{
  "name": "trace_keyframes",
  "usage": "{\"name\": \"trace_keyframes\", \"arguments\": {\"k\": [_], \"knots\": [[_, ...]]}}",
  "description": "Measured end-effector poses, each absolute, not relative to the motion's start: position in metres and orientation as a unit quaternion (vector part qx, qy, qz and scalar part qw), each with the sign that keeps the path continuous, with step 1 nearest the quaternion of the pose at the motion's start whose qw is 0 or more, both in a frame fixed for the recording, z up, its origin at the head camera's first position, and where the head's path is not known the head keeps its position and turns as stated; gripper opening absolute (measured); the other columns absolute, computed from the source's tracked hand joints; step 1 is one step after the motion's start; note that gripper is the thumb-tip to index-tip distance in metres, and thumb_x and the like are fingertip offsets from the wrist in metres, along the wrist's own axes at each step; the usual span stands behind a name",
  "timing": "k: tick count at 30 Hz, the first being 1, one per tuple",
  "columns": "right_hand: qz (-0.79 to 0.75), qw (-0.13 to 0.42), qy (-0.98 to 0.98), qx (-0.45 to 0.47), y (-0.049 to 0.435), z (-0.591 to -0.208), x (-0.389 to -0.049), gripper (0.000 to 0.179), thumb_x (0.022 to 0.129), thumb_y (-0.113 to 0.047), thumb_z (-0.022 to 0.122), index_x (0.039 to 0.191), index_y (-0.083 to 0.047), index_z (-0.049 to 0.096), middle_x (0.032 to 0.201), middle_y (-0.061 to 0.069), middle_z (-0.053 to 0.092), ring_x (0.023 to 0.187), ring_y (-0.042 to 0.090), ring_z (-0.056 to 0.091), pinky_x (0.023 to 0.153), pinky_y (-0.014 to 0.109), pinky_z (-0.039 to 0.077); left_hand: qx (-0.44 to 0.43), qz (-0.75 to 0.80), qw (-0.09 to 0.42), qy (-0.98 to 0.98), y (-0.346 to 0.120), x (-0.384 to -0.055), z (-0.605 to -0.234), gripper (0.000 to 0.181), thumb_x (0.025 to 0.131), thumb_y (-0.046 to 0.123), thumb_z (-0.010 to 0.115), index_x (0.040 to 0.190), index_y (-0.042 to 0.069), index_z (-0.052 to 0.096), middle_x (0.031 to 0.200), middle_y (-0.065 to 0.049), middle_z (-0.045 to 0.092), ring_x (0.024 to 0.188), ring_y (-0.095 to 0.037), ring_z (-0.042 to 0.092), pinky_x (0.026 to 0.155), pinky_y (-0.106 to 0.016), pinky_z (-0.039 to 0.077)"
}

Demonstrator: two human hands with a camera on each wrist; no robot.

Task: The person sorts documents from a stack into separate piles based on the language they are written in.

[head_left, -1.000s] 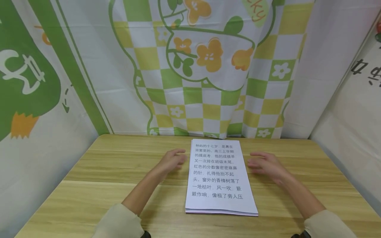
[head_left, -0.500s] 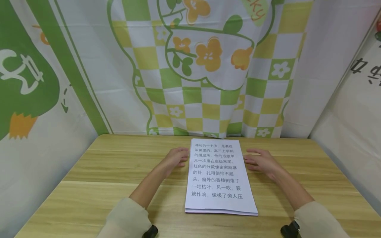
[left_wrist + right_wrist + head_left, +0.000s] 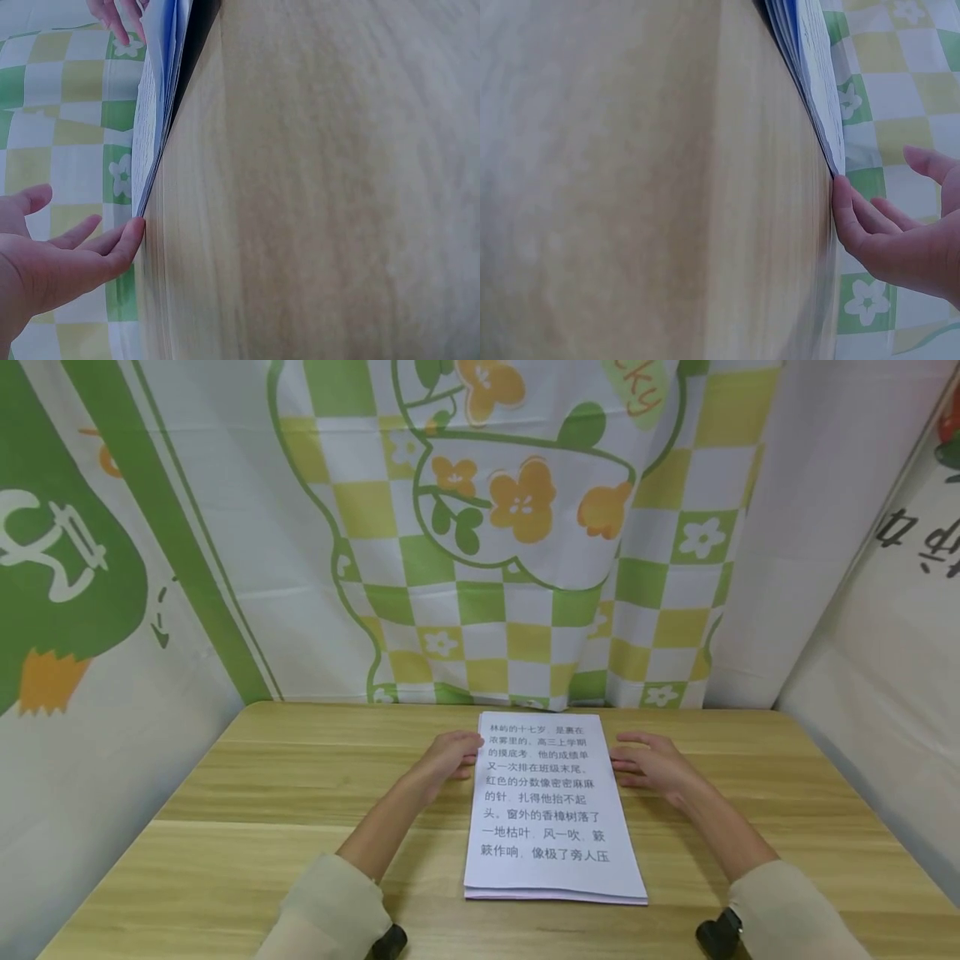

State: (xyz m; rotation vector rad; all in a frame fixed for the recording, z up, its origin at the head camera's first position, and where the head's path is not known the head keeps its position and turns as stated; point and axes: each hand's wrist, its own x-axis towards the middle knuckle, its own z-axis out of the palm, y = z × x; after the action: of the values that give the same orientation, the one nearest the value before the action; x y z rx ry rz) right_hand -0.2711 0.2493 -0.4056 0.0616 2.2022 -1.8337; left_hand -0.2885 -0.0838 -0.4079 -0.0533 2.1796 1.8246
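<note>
A stack of printed paper sheets [image 3: 551, 814] lies on the wooden table, large dark characters on its top page. My left hand [image 3: 448, 758] is at the stack's left edge, fingers relaxed. In the left wrist view a fingertip of that hand [image 3: 75, 255] meets the edge of the sheets [image 3: 161, 90], while the thumb stays raised and apart. On the opposite side, my right hand [image 3: 651, 767] reaches in with loosely bent fingers. The right wrist view has its fingertip [image 3: 841, 184] right at the sheets' edge [image 3: 810, 67], thumb away from the paper.
The wooden table [image 3: 300, 768] extends to both sides of the stack. Behind it hangs a green and yellow checked curtain [image 3: 487, 610] with flower prints. Printed fabric walls [image 3: 885, 693] close off the left and right sides. A dark device [image 3: 720, 933] sits at the right sleeve.
Both hands have moved inward, the left one rightward and the right one leftward, up to the stack's side edges. The stack keeps its place on the table.
</note>
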Motion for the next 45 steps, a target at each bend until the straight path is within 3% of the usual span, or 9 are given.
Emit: {"name": "trace_keyframes", "arguments": {"k": [20, 30, 38, 45], "knots": [[-0.629, 0.126, 0.766, 0.028, 0.243, -0.406, -0.271, 0.065, 0.105, -0.012, 0.059, 0.157, 0.011, 0.027, 0.143, 0.031, 0.054, 0.109, 0.018, 0.066, 0.091, 0.030, 0.061, 0.002, 0.634, 0.155, 0.758, -0.084, -0.286, -0.405, 0.061, 0.103, 0.028, 0.055, 0.154, -0.004, 0.043, 0.152, -0.023, 0.050, 0.137, -0.039, 0.049, 0.109, -0.046, 0.049], [-0.622, 0.095, 0.777, -0.003, 0.243, -0.409, -0.264, 0.064, 0.105, -0.012, 0.057, 0.154, 0.016, 0.027, 0.144, 0.039, 0.049, 0.125, 0.044, 0.060, 0.096, 0.042, 0.061, 0.014, 0.633, 0.143, 0.760, -0.083, -0.279, -0.408, 0.058, 0.103, 0.028, 0.054, 0.149, -0.006, 0.047, 0.149, -0.026, 0.052, 0.136, -0.041, 0.049, 0.115, -0.051, 0.044], [-0.628, 0.090, 0.772, 0.016, 0.242, -0.409, -0.262, 0.063, 0.104, -0.011, 0.060, 0.155, 0.013, 0.031, 0.147, 0.036, 0.049, 0.116, 0.033, 0.066, 0.092, 0.040, 0.062, 0.015, 0.641, 0.123, 0.757, -0.082, -0.277, -0.410, 0.054, 0.104, 0.025, 0.053, 0.148, -0.006, 0.049, 0.151, -0.023, 0.052, 0.139, -0.041, 0.048, 0.119, -0.052, 0.039], [-0.613, 0.061, 0.788, 0.002, 0.244, -0.408, -0.264, 0.054, 0.101, 0.000, 0.058, 0.149, 0.017, 0.038, 0.142, 0.039, 0.050, 0.101, 0.021, 0.070, 0.085, 0.036, 0.064, 0.000, 0.677, 0.123, 0.726, -0.078, -0.283, -0.408, 0.048, 0.107, 0.014, 0.048, 0.150, -0.007, 0.046, 0.147, -0.028, 0.052, 0.130, -0.042, 0.056, 0.108, -0.047, 0.052]]}}
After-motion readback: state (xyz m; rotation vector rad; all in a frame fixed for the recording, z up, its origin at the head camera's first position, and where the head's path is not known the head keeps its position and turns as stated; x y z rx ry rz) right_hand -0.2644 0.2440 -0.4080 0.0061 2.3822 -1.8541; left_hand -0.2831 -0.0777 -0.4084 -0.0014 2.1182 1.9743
